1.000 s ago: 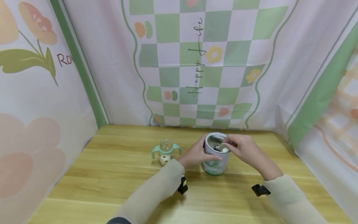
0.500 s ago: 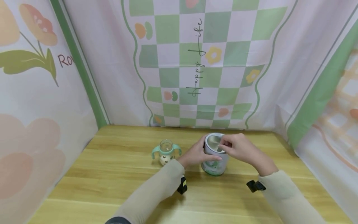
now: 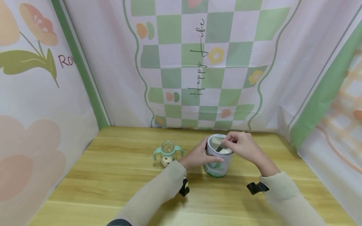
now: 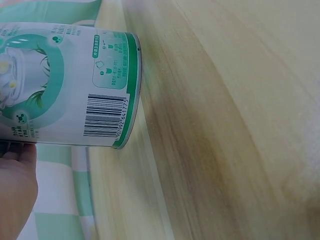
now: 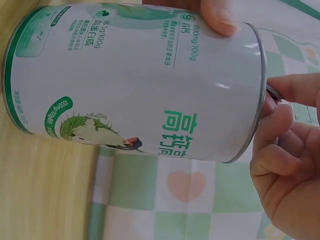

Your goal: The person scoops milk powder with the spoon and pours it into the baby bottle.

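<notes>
A white and green milk powder tin (image 3: 216,165) stands upright on the table with its top uncovered. Its barcode side fills part of the left wrist view. My left hand (image 3: 199,155) grips the tin from the left, thumb across the front, other fingers behind it. At the tin's mouth, my right hand (image 3: 245,147) pinches the handle of a metal spoon (image 3: 219,148) between thumb and fingers. The spoon slants down into the tin, its lower end hidden inside. In the right wrist view, only the spoon's handle end (image 5: 273,93) shows at the rim.
Left of the tin stands a baby bottle (image 3: 168,153) with two green handles and no cap, partly behind my left wrist. The wooden table (image 3: 121,175) meets a checked green and white cloth (image 3: 209,106) at its back edge. Printed curtains hang on both sides.
My right hand dipped the spoon lower and left into the tin, then came up slightly, so more of the spoon shows. My left hand and the tin have stayed in place.
</notes>
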Tool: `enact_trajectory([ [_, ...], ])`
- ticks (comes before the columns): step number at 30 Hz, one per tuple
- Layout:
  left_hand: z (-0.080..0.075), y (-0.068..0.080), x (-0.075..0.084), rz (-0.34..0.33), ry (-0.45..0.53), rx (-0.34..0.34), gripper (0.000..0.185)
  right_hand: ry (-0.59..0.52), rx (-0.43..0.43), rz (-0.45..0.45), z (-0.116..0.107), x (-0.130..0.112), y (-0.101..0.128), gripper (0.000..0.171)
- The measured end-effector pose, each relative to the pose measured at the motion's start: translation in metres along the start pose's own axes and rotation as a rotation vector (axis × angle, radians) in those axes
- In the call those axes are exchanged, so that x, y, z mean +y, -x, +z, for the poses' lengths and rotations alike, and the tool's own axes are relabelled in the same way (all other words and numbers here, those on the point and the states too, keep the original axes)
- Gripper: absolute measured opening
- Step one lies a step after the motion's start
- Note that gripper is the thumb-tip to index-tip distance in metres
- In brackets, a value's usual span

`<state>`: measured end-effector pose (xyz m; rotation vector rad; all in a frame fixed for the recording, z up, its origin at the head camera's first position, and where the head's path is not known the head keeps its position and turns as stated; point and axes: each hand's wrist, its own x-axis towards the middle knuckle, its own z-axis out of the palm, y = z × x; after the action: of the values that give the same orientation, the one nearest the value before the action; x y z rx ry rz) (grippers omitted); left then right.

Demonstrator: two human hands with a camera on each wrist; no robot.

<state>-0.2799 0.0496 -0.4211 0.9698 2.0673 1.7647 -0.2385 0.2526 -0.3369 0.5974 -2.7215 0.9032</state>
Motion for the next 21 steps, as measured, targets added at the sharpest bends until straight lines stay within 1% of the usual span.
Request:
enact_trajectory([
  [4,0.0,0.001,0.002,-0.018,-0.005,0.012,0.083,-0.034,0.026,0.057,-0.003,0.004,0.002,0.02],
  [8,0.001,0.001,0.002,-0.032,-0.011,0.021,0.082,-0.043,0.062,0.096,-0.005,0.009,0.004,0.028],
  [15,0.001,0.001,0.001,-0.046,-0.021,0.027,0.084,-0.085,0.106,0.169,-0.006,0.017,0.006,0.032],
  [18,0.001,0.001,0.0,-0.048,-0.022,0.03,0.085,-0.111,0.132,0.185,-0.006,0.019,0.007,0.033],
  [21,0.001,0.001,-0.001,-0.049,-0.017,0.033,0.085,-0.123,0.169,0.165,-0.005,0.021,0.009,0.033],
])
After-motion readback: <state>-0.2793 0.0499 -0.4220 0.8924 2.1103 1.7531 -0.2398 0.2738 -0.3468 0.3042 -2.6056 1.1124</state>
